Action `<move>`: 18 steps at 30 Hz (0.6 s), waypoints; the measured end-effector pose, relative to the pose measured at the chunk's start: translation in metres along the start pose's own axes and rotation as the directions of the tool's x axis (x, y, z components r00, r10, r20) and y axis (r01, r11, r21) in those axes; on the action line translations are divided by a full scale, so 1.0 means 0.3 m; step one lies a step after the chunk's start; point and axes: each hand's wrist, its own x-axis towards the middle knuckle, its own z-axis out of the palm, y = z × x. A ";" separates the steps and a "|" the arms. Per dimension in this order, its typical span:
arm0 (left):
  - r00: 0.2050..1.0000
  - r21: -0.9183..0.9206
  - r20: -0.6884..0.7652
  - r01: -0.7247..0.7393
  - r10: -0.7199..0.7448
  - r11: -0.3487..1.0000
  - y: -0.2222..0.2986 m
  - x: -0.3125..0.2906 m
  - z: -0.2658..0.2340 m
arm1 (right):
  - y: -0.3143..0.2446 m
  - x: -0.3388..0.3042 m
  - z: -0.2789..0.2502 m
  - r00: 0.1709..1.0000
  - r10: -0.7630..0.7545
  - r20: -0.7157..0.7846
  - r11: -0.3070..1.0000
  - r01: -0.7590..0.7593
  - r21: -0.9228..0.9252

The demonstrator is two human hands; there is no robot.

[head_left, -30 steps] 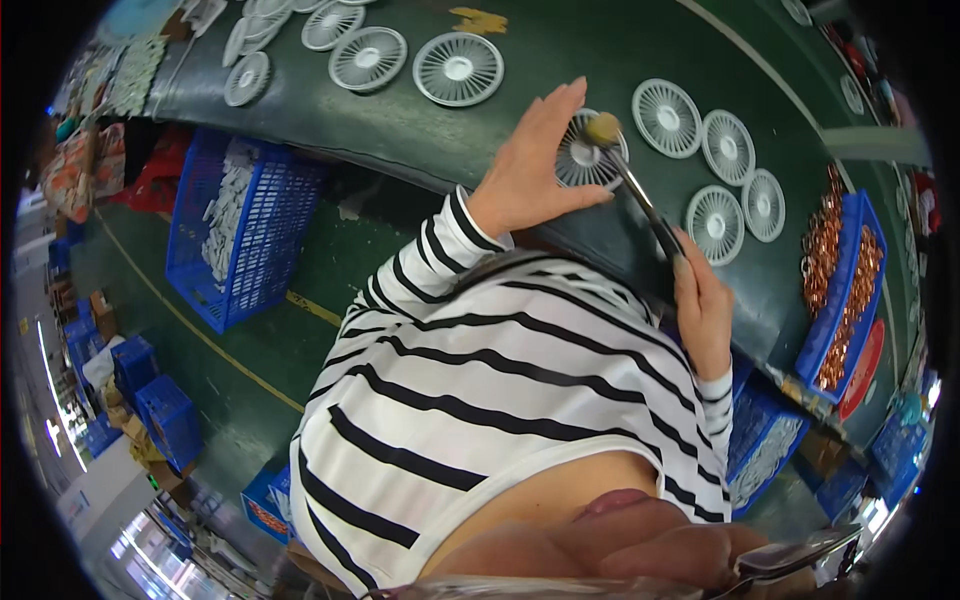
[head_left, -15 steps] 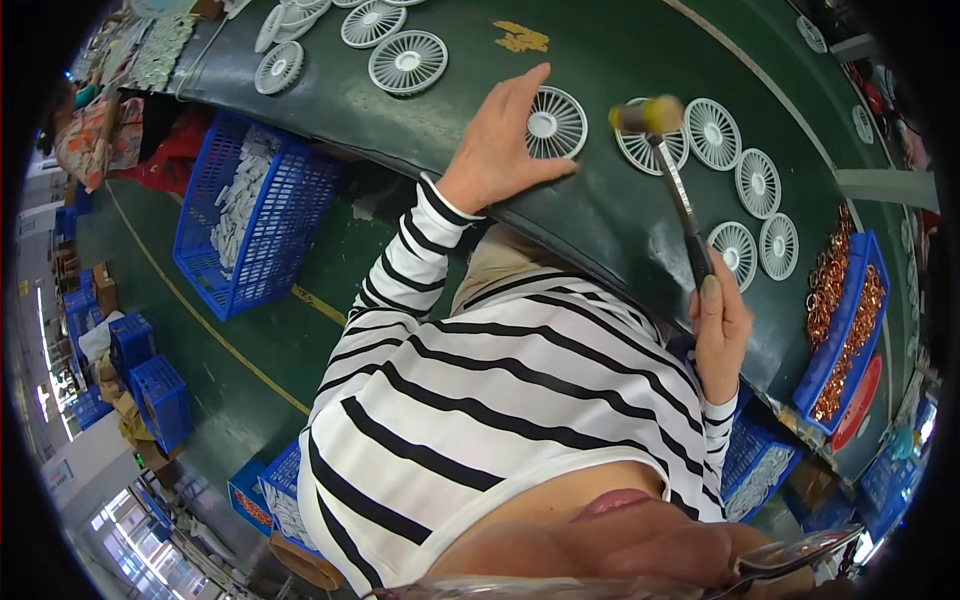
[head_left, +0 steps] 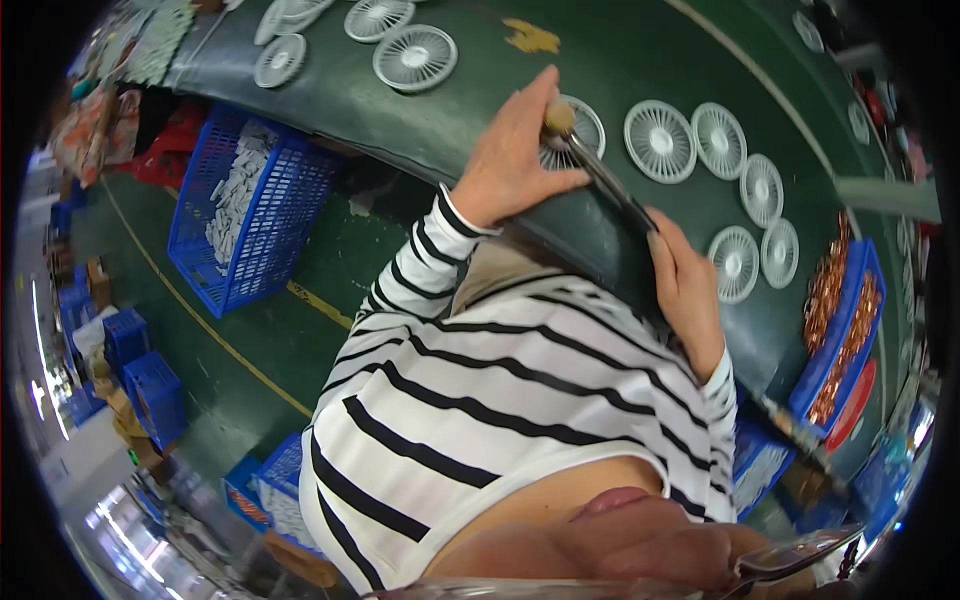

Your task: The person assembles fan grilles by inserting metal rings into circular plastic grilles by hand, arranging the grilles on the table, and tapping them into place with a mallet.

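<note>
My right hand [head_left: 688, 280] is closed round the dark handle of a small mallet [head_left: 608, 182]. The mallet's yellowish head is over the middle of a white spoked plastic disc [head_left: 590, 122] on the green bench; I cannot tell whether it touches. Spread at the disc's left side is my left hand [head_left: 512, 160], thumb apart from the stretched fingers, touching or close to the rim. To the right lies another spoked disc [head_left: 660, 142], with several more curving down toward me, among them one [head_left: 733, 264] beyond my right hand.
Further spoked discs [head_left: 414, 58] lie at the far left of the bench [head_left: 640, 50]. A blue tray [head_left: 850, 340] of copper-coloured rings stands at the right, beside a red round dish [head_left: 855, 405]. Below the bench's left edge is a blue crate [head_left: 270, 220] of pale parts.
My right hand has swung the mallet left, from over the neighbouring disc to the disc beside my left hand. The left hand stays at that disc.
</note>
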 end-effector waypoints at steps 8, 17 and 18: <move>0.925 0.526 -0.360 0.096 0.118 0.845 -0.215 0.020 -0.228 | -0.026 -0.089 -0.041 0.971 -0.002 0.241 0.966 -0.061 0.252; 0.981 0.311 -0.193 0.083 -0.022 0.947 -0.111 0.019 -0.151 | 0.033 -0.063 -0.014 0.990 0.127 -0.067 0.970 -0.110 0.216; 0.988 0.273 -0.156 0.057 -0.014 0.960 -0.082 -0.007 -0.123 | 0.001 -0.063 -0.038 0.986 0.159 -0.058 0.945 -0.135 0.298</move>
